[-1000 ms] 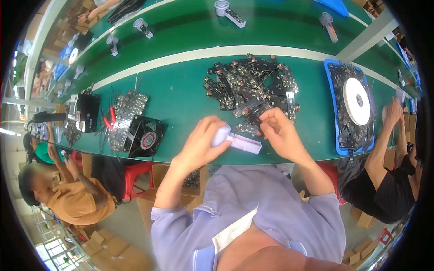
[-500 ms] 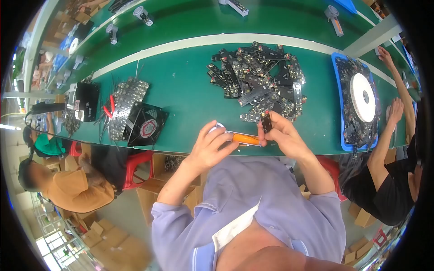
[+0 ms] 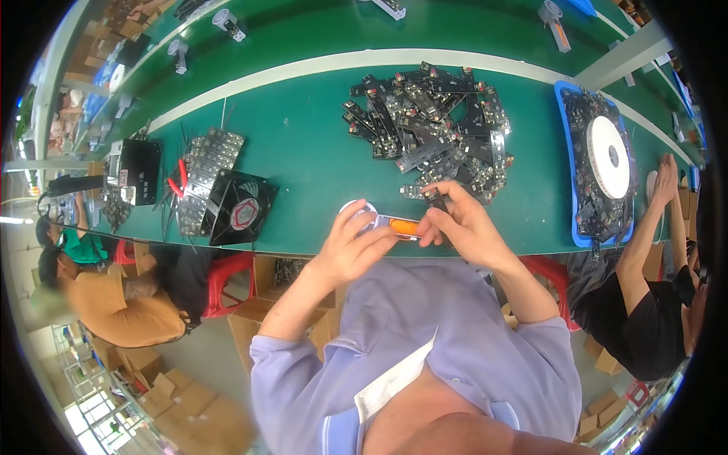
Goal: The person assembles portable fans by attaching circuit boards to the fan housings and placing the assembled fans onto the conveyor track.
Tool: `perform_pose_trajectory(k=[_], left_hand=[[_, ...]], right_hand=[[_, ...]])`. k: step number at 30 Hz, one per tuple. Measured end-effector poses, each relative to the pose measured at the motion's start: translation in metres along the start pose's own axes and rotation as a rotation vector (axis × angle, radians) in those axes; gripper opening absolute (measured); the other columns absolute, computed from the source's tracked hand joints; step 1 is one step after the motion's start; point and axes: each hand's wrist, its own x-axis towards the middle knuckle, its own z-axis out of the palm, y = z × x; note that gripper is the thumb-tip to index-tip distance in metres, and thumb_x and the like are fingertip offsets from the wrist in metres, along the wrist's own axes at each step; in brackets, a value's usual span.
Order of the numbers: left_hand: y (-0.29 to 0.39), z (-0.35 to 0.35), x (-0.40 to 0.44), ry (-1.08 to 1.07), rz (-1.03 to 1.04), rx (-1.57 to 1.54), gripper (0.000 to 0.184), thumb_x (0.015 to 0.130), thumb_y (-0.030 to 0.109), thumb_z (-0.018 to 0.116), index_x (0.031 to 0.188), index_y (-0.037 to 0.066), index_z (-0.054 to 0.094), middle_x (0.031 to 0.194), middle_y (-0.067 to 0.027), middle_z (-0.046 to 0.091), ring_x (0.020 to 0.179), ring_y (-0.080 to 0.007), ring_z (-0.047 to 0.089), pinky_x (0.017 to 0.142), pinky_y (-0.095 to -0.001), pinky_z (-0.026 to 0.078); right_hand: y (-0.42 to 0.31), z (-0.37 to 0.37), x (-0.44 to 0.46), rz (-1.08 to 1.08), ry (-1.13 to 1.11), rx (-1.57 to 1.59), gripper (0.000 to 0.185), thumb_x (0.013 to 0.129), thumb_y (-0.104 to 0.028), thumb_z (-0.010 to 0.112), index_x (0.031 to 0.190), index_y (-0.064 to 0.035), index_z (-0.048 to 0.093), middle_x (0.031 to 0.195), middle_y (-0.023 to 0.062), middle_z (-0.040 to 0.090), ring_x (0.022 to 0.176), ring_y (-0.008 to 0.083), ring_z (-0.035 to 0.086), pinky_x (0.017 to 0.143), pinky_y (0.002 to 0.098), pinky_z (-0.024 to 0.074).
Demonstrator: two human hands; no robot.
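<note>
My left hand (image 3: 350, 246) is closed round a pale lilac housing (image 3: 367, 214), a round head with a handle. An orange cylinder (image 3: 403, 227) lies in the open side of the handle, which points right. My right hand (image 3: 464, 224) pinches a small black circuit board (image 3: 435, 199) just above the handle's right end. Its lower fingers are close to that end; whether they touch it is hidden. Beyond my hands a heap of black circuit boards (image 3: 432, 121) lies on the green table (image 3: 303, 152).
At left are a black fan (image 3: 244, 213), board panels (image 3: 211, 163), red-handled pliers (image 3: 179, 179) and a black box (image 3: 142, 173). A blue tray (image 3: 566, 152) with boards and a white reel (image 3: 608, 158) stands right. Housings lie on the shelf (image 3: 318, 45). Co-workers sit at both sides.
Since one second ago, the housing has turned so its orange cylinder shows. My right hand has lifted a board from the heap's near edge and holds it by the handle.
</note>
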Motion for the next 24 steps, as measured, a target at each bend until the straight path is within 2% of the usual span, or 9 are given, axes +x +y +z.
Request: perform_pose_trajectory(k=[6, 9, 12, 15, 21, 24], left_hand=[[0.004, -0.011, 0.013, -0.076, 0.047, 0.050, 0.032, 0.074, 0.008, 0.091, 0.105, 0.011, 0.081, 0.110, -0.0016, 0.075, 0.106, -0.0272, 0.063, 0.112, -0.0571, 0.052], [0.011, -0.003, 0.016, 0.075, -0.179, -0.067, 0.030, 0.076, 0.003, 0.090, 0.104, 0.010, 0.081, 0.104, -0.0030, 0.075, 0.099, -0.0250, 0.065, 0.113, -0.0556, 0.050], [0.023, -0.006, 0.030, 0.097, -0.368, -0.143, 0.025, 0.079, 0.001, 0.087, 0.102, 0.009, 0.080, 0.097, -0.0033, 0.074, 0.093, -0.0231, 0.066, 0.112, -0.0543, 0.048], [0.028, -0.007, 0.040, 0.113, -0.476, -0.154, 0.022, 0.080, 0.001, 0.086, 0.100, 0.009, 0.080, 0.092, -0.0019, 0.074, 0.091, -0.0226, 0.066, 0.111, -0.0543, 0.048], [0.027, 0.000, 0.047, 0.151, -0.463, -0.105, 0.020, 0.079, 0.002, 0.086, 0.097, 0.009, 0.081, 0.088, -0.0007, 0.074, 0.088, -0.0216, 0.066, 0.108, -0.0534, 0.049], [0.027, 0.002, 0.047, 0.160, -0.452, -0.084, 0.020, 0.078, 0.003, 0.087, 0.096, 0.009, 0.082, 0.088, -0.0005, 0.074, 0.088, -0.0217, 0.065, 0.107, -0.0534, 0.050]], right_hand=[[0.004, 0.001, 0.001, 0.017, 0.006, -0.048, 0.027, 0.114, -0.012, 0.054, 0.140, -0.0050, 0.055, 0.105, 0.0076, 0.075, 0.085, 0.0118, 0.073, 0.071, 0.0254, 0.0512], [0.007, -0.002, 0.002, 0.036, 0.013, -0.049, 0.027, 0.113, -0.012, 0.057, 0.138, -0.0036, 0.057, 0.107, 0.0073, 0.074, 0.087, 0.0114, 0.073, 0.071, 0.0266, 0.0542], [0.009, 0.007, -0.001, -0.052, 0.110, -0.171, 0.023, 0.109, -0.009, 0.065, 0.130, -0.0002, 0.065, 0.107, 0.0069, 0.075, 0.084, 0.0116, 0.072, 0.073, 0.0278, 0.0557], [0.011, 0.019, -0.004, -0.318, 0.231, -0.237, 0.022, 0.102, -0.005, 0.072, 0.123, 0.0021, 0.069, 0.107, 0.0082, 0.076, 0.083, 0.0119, 0.070, 0.073, 0.0293, 0.0567], [-0.004, 0.030, -0.009, -0.476, 0.282, -0.524, 0.024, 0.097, -0.004, 0.077, 0.120, 0.0003, 0.071, 0.101, 0.0114, 0.073, 0.080, 0.0175, 0.072, 0.069, 0.0329, 0.0578], [-0.005, 0.034, -0.007, -0.455, 0.279, -0.531, 0.023, 0.096, -0.003, 0.076, 0.119, -0.0006, 0.071, 0.100, 0.0119, 0.072, 0.080, 0.0219, 0.073, 0.070, 0.0348, 0.0586]])
